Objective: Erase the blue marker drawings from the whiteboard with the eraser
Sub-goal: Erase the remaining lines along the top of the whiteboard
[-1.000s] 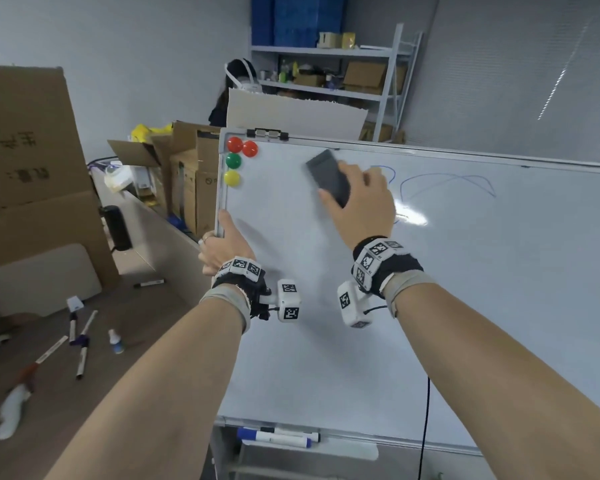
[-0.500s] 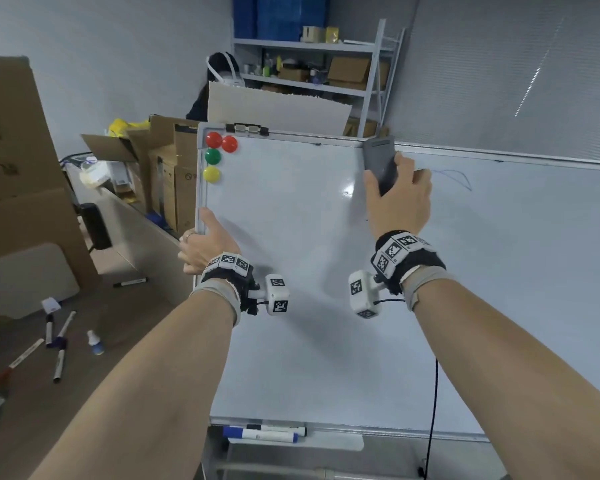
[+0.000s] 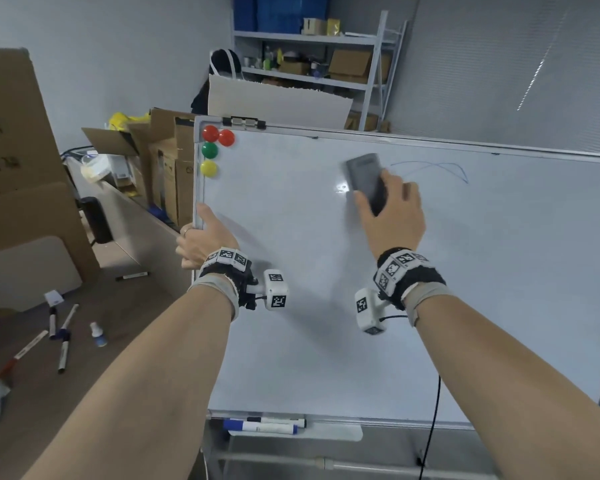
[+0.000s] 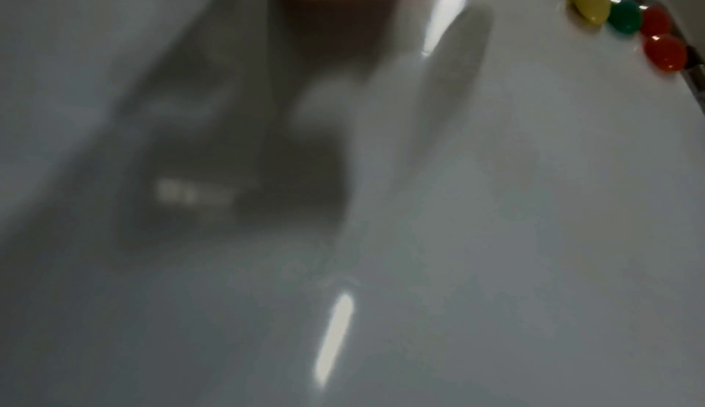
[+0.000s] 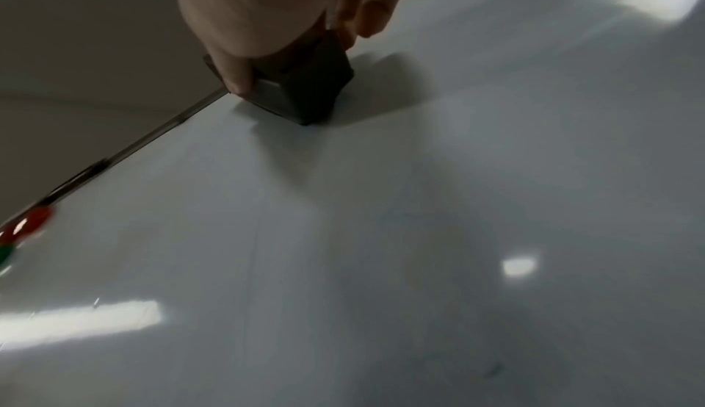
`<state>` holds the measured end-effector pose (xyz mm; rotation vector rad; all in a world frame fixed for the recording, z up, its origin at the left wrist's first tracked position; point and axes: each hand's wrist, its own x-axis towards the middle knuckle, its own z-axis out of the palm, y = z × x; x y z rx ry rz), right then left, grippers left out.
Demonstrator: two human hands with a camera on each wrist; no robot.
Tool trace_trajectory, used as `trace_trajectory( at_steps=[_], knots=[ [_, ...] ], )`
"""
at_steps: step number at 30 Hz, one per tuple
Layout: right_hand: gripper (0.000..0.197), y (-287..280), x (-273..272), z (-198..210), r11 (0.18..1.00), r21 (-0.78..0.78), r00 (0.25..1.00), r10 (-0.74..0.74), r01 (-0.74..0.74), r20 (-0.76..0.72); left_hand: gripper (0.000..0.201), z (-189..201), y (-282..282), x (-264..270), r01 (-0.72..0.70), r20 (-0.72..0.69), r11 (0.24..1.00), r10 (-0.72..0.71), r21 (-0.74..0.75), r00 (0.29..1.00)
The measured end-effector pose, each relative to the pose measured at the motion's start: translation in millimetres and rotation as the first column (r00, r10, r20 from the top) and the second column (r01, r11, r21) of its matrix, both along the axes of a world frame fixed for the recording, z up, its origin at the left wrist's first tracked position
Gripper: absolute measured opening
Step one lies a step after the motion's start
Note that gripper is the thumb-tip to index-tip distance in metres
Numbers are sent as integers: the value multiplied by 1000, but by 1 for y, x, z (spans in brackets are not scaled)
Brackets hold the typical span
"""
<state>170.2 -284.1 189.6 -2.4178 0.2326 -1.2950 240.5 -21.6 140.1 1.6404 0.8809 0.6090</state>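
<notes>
A whiteboard (image 3: 326, 306) on a stand fills the middle of the head view. My right hand (image 3: 392, 216) grips a dark grey eraser (image 3: 366, 180) and presses it flat against the upper part of the board. Thin blue marker lines (image 3: 440, 168) remain just right of the eraser. In the right wrist view my thumb and fingers pinch the eraser (image 5: 305, 93) on the whiteboard (image 5: 381, 232). My left hand (image 3: 201, 240) holds the board's left frame, thumb on the front. The left wrist view shows only the whiteboard (image 4: 496, 202) surface and a bit of palm.
Red, green and yellow magnets (image 3: 210, 150) sit in the board's top left corner. Markers (image 3: 260, 426) lie on the tray below. A brown table (image 3: 49, 358) at the left carries pens and a small bottle. Cardboard boxes (image 3: 163, 157) and a shelf (image 3: 312, 57) stand behind.
My right hand swept the eraser right to the top edge, then back left and down a little. Part of the blue drawing is gone. The left hand kept its hold on the frame.
</notes>
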Motion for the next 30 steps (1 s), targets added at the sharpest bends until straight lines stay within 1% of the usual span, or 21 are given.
trace_trajectory(
  at_steps=[1, 2, 4, 6, 8, 10, 12, 15, 17, 18, 20, 21, 23, 26, 28, 29, 30],
  knots=[
    [58, -5, -4, -2, 998, 48, 1000, -27, 27, 3, 68, 0, 0, -1, -4, -4, 1000, 4, 3, 1000],
    [57, -8, -6, -4, 998, 57, 999, -33, 33, -5, 67, 1, -1, -1, -13, -12, 1000, 13, 15, 1000],
    [56, -7, -9, -6, 1000, 22, 1000, -14, 14, -7, 62, 6, -7, -2, -54, -52, 996, 57, 68, 997],
    [55, -5, -11, -5, 1000, 19, 1000, -5, 5, 7, 58, 16, -20, -4, -110, -82, 986, 121, 127, 989],
    [55, -7, -15, -4, 999, 33, 1000, 12, -12, 8, 63, 25, -36, -7, -125, -29, 966, 134, 225, 991],
    [55, -13, -19, -4, 998, 33, 999, 47, -47, 10, 70, 35, -57, -11, -72, 75, 912, 46, 403, 996],
    [55, -21, -22, -2, 995, 14, 995, 98, -99, 16, 72, 47, -80, -15, -6, 174, 836, -107, 549, 979],
    [57, -35, -26, 4, 987, -91, 991, 130, -132, -32, 69, 74, -119, -19, 71, 242, 736, -310, 673, 919],
    [56, -49, -28, 8, 986, -139, 995, 92, -95, -26, 63, 94, -141, -19, 124, 217, 651, -417, 749, 883],
    [56, -58, -30, 9, 990, -124, 998, 65, -66, -17, 60, 103, -150, -18, 151, 189, 600, -464, 785, 865],
    [56, -79, -33, 14, 999, -42, 1000, -6, 5, -21, 55, 119, -163, -13, 233, 99, 510, -542, 828, 835],
    [56, -93, -35, 16, 999, 9, 998, -53, 53, -29, 54, 125, -170, -10, 284, 50, 480, -570, 830, 820],
    [56, -114, -38, 20, 983, 122, 990, -136, 139, -38, 57, 130, -176, -6, 361, -17, 460, -598, 811, 801],
    [57, -129, -37, 21, 949, 250, 980, -198, 194, -8, 50, 128, -176, -3, 388, -9, 462, -634, 797, 774],
    [57, -123, -30, 22, 943, 290, 984, -178, 162, 30, 45, 125, -172, 0, 375, 19, 456, -655, 807, 756],
    [57, -116, -26, 23, 947, 294, 988, -147, 128, 45, 45, 124, -169, 1, 371, 23, 452, -659, 811, 752],
    [57, -107, -21, 24, 961, 265, 994, -95, 78, 51, 45, 123, -166, 1, 368, 26, 450, -660, 814, 751]
  ],
)
